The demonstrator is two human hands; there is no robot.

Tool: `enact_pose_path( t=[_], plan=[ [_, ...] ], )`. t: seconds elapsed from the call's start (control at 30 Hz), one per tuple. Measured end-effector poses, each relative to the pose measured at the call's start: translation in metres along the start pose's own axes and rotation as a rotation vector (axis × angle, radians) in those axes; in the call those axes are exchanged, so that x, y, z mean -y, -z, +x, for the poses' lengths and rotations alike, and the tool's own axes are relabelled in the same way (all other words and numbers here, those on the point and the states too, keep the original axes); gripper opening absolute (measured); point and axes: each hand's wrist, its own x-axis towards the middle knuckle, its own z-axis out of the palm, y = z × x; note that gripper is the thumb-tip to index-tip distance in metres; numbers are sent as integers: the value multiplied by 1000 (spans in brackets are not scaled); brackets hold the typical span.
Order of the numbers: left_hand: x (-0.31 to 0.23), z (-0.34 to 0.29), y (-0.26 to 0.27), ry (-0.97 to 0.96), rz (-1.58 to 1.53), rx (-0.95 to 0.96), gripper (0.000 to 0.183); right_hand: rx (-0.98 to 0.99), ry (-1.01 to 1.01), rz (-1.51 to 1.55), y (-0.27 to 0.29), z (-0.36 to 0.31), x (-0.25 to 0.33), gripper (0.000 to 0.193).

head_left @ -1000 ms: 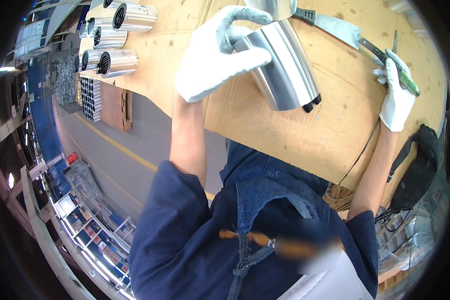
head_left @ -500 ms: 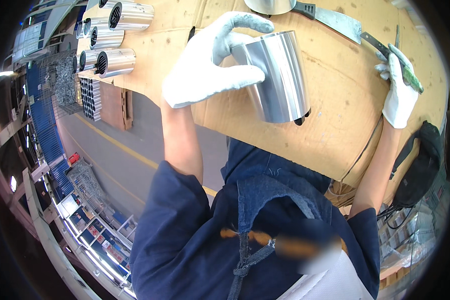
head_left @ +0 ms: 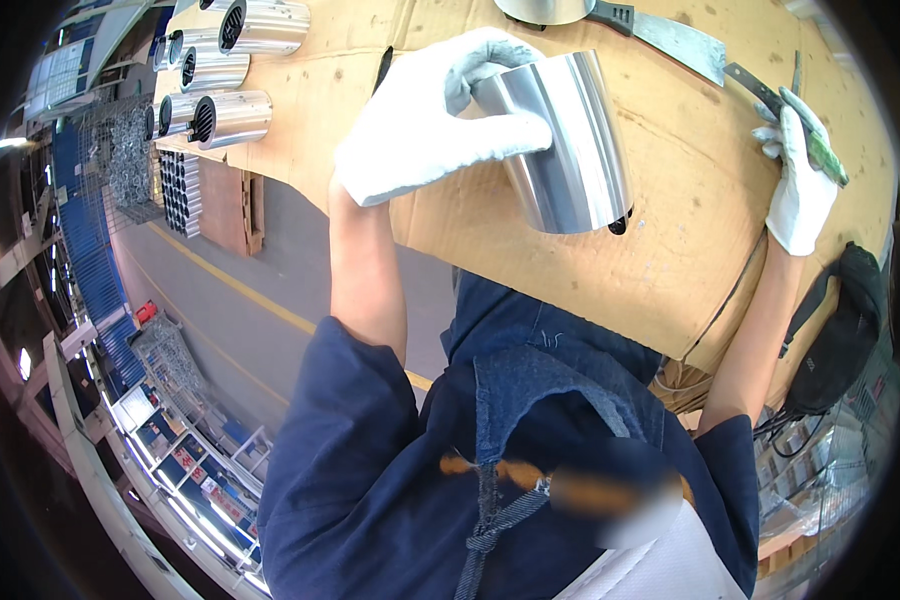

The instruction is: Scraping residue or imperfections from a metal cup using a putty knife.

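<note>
A shiny silver metal cylinder [head_left: 570,145] lies tilted on the cardboard-covered table, with a small black part [head_left: 620,222] showing at its near end. My left hand [head_left: 445,115], in a white glove, has its thumb against the cylinder's side and its fingers curled round the far end; the fingertips are partly hidden. Over at the right, my gloved right hand [head_left: 805,190] is closed round a narrow tool [head_left: 823,158] with a green grip and a flat dark blade pointing away. That tool's exact kind is unclear.
Several similar silver cylinders [head_left: 232,118] with black insides lie at the far left. A wide-bladed scraper [head_left: 670,47] rests beside another metal cylinder [head_left: 545,8] at the far edge of view. A black bag [head_left: 840,340] hangs near the table's right side.
My left hand has moved right and closed in on the cylinder, its fingers now at the far end. The cylinder has shifted slightly away and right. My right hand stays put.
</note>
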Motion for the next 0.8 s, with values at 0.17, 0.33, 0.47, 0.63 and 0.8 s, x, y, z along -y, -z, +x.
enact_pose_path(
  t=[0.17, 0.33, 0.47, 0.63, 0.8],
  plan=[
    [7, 3, -3, -36, -67, 12, 46, -5, 4, -12, -1, 0, 1, 26],
    [4, 5, -5, -57, -70, -19, 47, 18, 8, -4, 0, 0, 1, 27],
    [2, 7, -5, -47, -51, 6, 47, 17, 6, 3, 2, 1, 0, 27],
    [7, 4, -6, -131, -188, 33, 37, 23, 17, 5, 2, 1, -1, 26],
    [10, 3, -6, -184, -259, 57, 37, 17, 8, -7, 5, 1, 0, 26]
  ],
)
